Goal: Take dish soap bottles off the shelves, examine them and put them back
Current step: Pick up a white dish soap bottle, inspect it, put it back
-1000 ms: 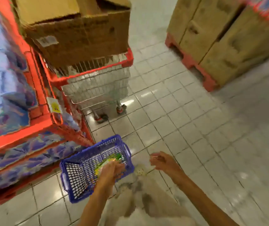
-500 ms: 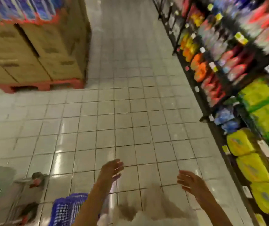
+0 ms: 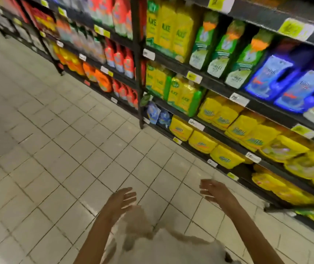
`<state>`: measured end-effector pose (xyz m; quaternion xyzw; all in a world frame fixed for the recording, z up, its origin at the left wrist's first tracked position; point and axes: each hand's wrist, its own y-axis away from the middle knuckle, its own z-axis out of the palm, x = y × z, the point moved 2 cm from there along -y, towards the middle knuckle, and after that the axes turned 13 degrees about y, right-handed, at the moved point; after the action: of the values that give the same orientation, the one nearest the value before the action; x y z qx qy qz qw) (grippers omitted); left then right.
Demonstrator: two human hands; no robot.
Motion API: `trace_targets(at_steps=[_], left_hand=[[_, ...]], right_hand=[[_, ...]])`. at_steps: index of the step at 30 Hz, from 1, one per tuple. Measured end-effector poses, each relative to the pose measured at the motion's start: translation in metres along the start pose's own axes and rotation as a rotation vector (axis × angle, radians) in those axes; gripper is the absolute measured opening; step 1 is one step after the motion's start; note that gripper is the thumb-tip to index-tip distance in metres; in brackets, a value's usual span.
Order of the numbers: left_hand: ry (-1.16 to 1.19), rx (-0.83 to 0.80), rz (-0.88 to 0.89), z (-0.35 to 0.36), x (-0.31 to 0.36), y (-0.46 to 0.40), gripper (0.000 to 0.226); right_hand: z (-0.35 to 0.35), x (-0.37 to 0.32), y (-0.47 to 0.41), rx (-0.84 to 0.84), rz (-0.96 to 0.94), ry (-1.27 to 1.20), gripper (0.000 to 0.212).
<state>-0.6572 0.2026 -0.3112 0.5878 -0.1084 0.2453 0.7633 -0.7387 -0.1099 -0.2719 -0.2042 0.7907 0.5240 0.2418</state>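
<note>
Dark shelves (image 3: 217, 88) run along the right side, packed with dish soap. Yellow bottles with green caps (image 3: 182, 96) stand on a middle shelf, green and white refill pouches (image 3: 219, 48) on the shelf above, yellow pouches (image 3: 226, 157) on the low shelves. My left hand (image 3: 120, 201) hangs over the tiled floor with fingers relaxed and holds nothing. My right hand (image 3: 214, 191) is also empty, fingers loosely spread, about a tile's width short of the lowest shelf. Neither hand touches any bottle.
Blue jugs (image 3: 289, 84) fill the upper right shelf. Orange and red bottles (image 3: 118, 60) fill the bay further left. A black upright post (image 3: 137, 60) divides the two bays. Pale floor tiles (image 3: 43, 140) stretch out to the left.
The view has swung right from the blue basket and cart to the soap shelves. My left hand has left the basket, and both hands now hang empty in front of the shelves.
</note>
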Motion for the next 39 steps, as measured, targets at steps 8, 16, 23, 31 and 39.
trace_targets(at_steps=[8, 16, 23, 31, 39], left_hand=[[-0.263, -0.011, 0.01, 0.073, 0.15, -0.099, 0.027], [-0.61, -0.35, 0.274, 0.287, 0.306, -0.116, 0.024], [-0.684, -0.833, 0.609, 0.459, 0.342, -0.024, 0.019], [-0.582, -1.274, 0.909, 0.641, 0.308, 0.08, 0.021], [-0.914, -1.284, 0.983, 0.783, 0.21, 0.09, 0.081]], right_hand=[[-0.011, -0.107, -0.079, 0.166, -0.036, -0.197, 0.024], [-0.048, -0.124, -0.075, 0.477, 0.085, -0.427, 0.018], [-0.166, -0.201, -0.058, 0.883, -0.253, -0.483, 0.024], [-0.352, -0.301, 0.005, 1.547, -0.718, -0.282, 0.05], [-0.468, -0.332, 0.036, 1.69, -0.739, -0.134, 0.057]])
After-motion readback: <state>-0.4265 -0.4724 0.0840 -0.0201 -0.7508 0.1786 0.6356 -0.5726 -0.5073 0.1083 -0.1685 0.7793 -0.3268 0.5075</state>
